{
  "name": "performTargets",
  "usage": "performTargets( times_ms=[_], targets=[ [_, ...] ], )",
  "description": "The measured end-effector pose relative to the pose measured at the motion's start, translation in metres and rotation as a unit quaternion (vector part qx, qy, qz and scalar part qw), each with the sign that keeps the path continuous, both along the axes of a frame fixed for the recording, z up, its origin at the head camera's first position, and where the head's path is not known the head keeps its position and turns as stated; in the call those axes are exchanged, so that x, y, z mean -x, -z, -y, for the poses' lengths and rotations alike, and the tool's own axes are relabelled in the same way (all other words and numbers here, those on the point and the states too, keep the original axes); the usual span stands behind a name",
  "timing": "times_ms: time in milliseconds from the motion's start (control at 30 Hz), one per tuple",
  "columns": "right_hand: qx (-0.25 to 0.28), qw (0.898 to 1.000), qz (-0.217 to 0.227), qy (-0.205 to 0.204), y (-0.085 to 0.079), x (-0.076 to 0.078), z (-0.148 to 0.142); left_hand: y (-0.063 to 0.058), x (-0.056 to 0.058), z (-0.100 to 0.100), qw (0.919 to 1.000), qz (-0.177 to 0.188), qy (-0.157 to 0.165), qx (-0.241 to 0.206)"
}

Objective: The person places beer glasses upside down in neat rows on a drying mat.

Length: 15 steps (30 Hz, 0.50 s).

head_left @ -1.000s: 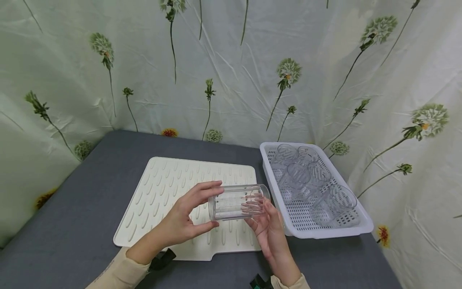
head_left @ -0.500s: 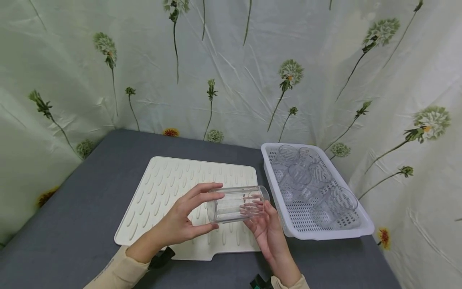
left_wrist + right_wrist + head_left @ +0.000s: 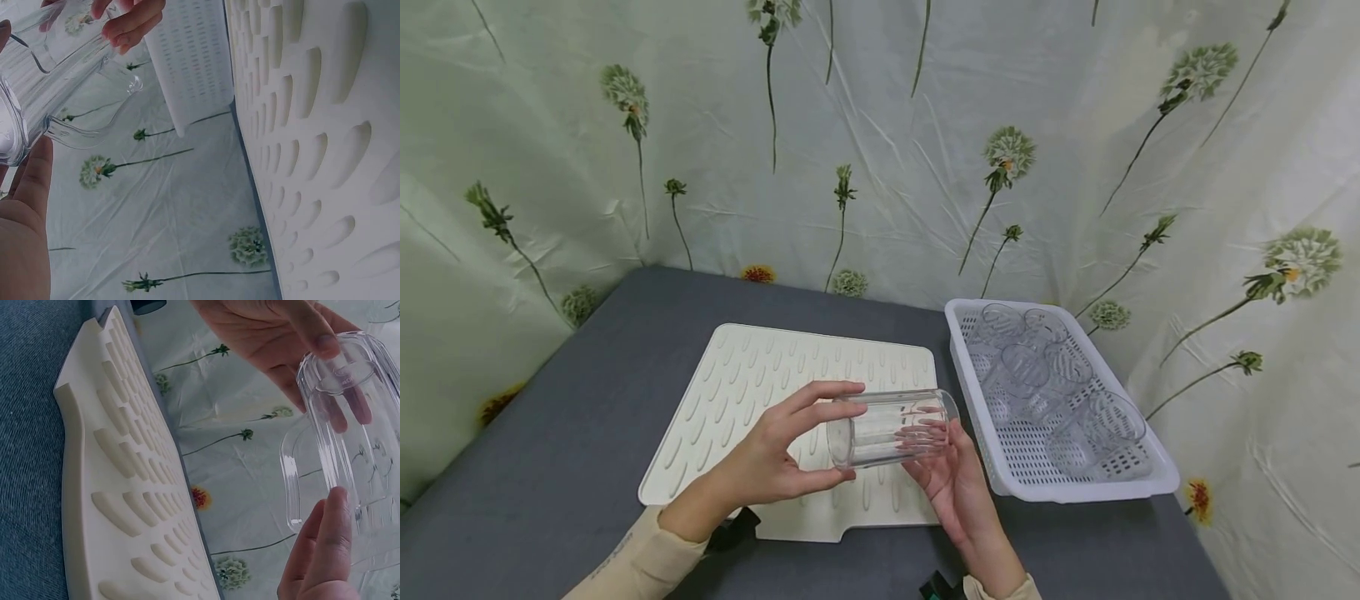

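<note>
Two bare hands share one clear glass mug, lying on its side in the air above the white ridged mat. The left hand grips the base end, thumb and fingers to either side; the right hand holds the opposite end, its fingers visible through the wall, and I cannot tell whether any reach inside. The glass mug touches neither the mat nor anything beyond it, and its curved handle shows best from the wrists.

Very little has changed over the last second: the head view has drifted slightly, while both grips and the mug's place over the mat are nearly the same. I take this as a steady two-handed hold, perhaps for handling or looking over the mug, with no sign of it being let go.

Just beyond the mat's right edge stands a white perforated basket with several clear glasses in it, at least five by the rims. Grey cloth surrounds the mat, and a flower-printed curtain hangs behind it.

As for writing, the mug's base bears a small mark, and the left sleeve, at the mat's near left, carries a dark line of characters; neither can be read. No brand is legible on mat or basket.
</note>
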State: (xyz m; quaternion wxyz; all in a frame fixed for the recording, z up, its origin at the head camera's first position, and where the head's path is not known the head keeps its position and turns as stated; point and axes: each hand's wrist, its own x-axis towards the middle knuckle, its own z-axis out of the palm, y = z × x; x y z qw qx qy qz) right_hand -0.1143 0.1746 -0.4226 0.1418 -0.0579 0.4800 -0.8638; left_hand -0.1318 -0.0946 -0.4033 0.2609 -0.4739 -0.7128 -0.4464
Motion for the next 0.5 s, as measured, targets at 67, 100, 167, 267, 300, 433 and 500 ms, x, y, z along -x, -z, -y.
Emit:
performTargets(
  times_ms=[67,100,167,267,300,433,500],
  targets=[
    [-0.004,1.0,-0.005,-0.005,0.0,0.0,0.0,-0.001,0.001,0.001,1.0,-0.001,-0.002,-0.001],
    [-0.006,1.0,-0.01,-0.008,0.001,0.0,0.0,-0.002,0.001,0.002,1.0,0.0,-0.004,0.0],
    [-0.007,1.0,-0.016,-0.011,0.001,-0.001,0.0,-0.003,0.001,0.004,1.0,0.002,-0.009,0.0],
    [-0.012,1.0,-0.022,-0.013,0.001,-0.001,0.0,-0.005,0.001,0.007,0.9998,0.016,-0.014,0.005],
    [-0.015,0.999,-0.024,-0.013,0.001,-0.001,0.0,-0.006,0.001,0.008,0.9997,0.019,-0.015,0.007],
    [-0.037,0.999,-0.024,-0.011,0.0,-0.001,0.001,-0.008,0.002,0.012,0.9994,0.026,-0.02,0.014],
    [-0.05,0.998,-0.027,-0.009,0.001,0.0,0.002,-0.008,0.002,0.014,0.9993,0.027,-0.024,0.013]
  ],
)
